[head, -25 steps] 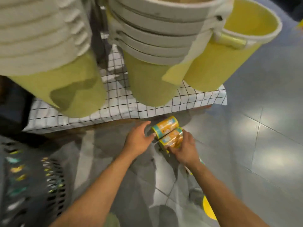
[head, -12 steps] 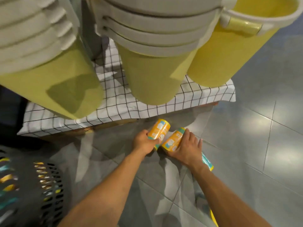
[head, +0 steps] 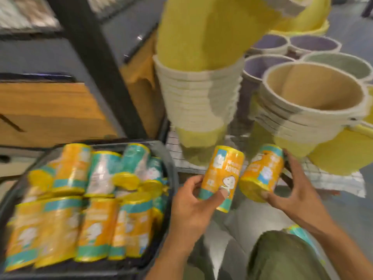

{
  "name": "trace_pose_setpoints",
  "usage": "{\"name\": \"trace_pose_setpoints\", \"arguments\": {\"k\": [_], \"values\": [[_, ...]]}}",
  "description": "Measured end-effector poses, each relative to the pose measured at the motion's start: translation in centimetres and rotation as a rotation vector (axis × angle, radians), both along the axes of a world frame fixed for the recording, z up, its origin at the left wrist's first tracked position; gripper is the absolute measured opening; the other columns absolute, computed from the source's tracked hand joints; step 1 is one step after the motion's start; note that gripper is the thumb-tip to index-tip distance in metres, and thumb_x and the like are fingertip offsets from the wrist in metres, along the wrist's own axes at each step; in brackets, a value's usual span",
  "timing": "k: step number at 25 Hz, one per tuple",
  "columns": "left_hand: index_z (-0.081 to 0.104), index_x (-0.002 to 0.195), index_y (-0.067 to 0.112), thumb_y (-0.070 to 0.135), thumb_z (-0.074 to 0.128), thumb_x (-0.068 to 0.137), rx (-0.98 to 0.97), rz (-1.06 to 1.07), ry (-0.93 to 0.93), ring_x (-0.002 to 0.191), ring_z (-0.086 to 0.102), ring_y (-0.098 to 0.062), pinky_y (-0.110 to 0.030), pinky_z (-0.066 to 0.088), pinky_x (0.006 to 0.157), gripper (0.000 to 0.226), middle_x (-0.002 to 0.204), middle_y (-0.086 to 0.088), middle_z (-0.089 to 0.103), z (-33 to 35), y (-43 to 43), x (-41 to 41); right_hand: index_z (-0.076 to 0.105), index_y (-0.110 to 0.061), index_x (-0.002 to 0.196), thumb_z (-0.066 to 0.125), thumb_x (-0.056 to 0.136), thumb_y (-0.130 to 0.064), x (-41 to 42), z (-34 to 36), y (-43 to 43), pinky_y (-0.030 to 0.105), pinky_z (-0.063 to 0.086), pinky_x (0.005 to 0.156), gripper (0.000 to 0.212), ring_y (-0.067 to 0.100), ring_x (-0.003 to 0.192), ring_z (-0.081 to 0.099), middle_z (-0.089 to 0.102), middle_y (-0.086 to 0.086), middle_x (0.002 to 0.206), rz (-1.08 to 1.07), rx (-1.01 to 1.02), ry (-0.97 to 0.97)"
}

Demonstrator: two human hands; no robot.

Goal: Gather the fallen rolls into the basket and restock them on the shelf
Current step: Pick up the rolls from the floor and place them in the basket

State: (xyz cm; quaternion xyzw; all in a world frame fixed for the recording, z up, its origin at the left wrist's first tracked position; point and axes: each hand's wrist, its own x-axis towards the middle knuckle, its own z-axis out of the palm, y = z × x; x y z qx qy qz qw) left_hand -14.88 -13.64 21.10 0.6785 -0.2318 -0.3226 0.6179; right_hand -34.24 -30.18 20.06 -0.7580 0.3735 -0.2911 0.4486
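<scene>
We are holding two rolls up, just beside the basket (head: pixel 172 158). The fingers of our left hand (head: pixel 192 205) are curling tight round one roll (head: pixel 222 170). The fingers of our right hand (head: pixel 294 197) are curling round the other roll (head: pixel 262 174). We should be laying them gently on the pile (head: pixel 90 209), because the basket is already looking nearly full.

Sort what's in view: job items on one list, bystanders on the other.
Job:
left hand holding the upright roll
right hand holding the tilted roll
dark basket
packed rolls inside it

Just there:
stacked yellow buckets
tan buckets
purple buckets
checked cloth
</scene>
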Motion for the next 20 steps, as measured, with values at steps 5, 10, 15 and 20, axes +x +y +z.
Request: {"name": "trace_pose_setpoints", "arguments": {"k": [5,10,15,20], "values": [[0.068,0.095,0.034,0.064,0.077,0.059,0.101,0.317,-0.33,0.077,0.067,0.008,-0.012,0.05,0.064,0.047,0.088,0.023,0.073,7.6,11.2,9.3,0.021,-0.035,0.158,0.088,0.055,-0.054,13.8,6.9,6.2,0.012,0.039,0.107,0.125,-0.005,0.136,0.046,0.037,-0.016,0.156,0.435,-0.076,-0.066],[0.041,0.143,0.036,0.065,0.071,0.077,0.617,0.22,-0.635,0.113,0.063,-0.024,-0.037,0.052,0.087,0.078,0.124,0.001,0.065,6.5,14.3,16.1,0.037,-0.022,0.149,0.087,0.068,-0.034,22.9,4.1,9.3,0.01,0.033,0.109,0.096,0.006,0.133,0.04,0.04,-0.005,0.139,0.627,-0.138,0.222],[0.021,0.148,0.042,0.072,0.056,0.077,0.614,0.134,-0.788,0.107,0.061,-0.032,-0.039,0.05,0.077,0.084,0.121,-0.002,0.052,3.0,15.0,14.3,0.039,-0.021,0.148,0.086,0.076,-0.017,23.9,1.0,9.2,0.036,0.041,0.115,0.086,0.011,0.132,0.045,0.041,-0.006,0.146,0.667,-0.126,0.201],[0.025,0.144,0.039,0.077,0.049,0.071,0.691,0.032,-0.749,0.102,0.059,-0.028,-0.043,0.053,0.078,0.085,0.112,0.004,0.051,2.5,17.2,12.3,0.039,-0.016,0.155,0.084,0.082,-0.021,23.6,0.2,7.7,0.019,0.023,0.121,0.087,0.013,0.151,0.03,0.032,-0.001,0.164,0.733,-0.272,0.258]]}}
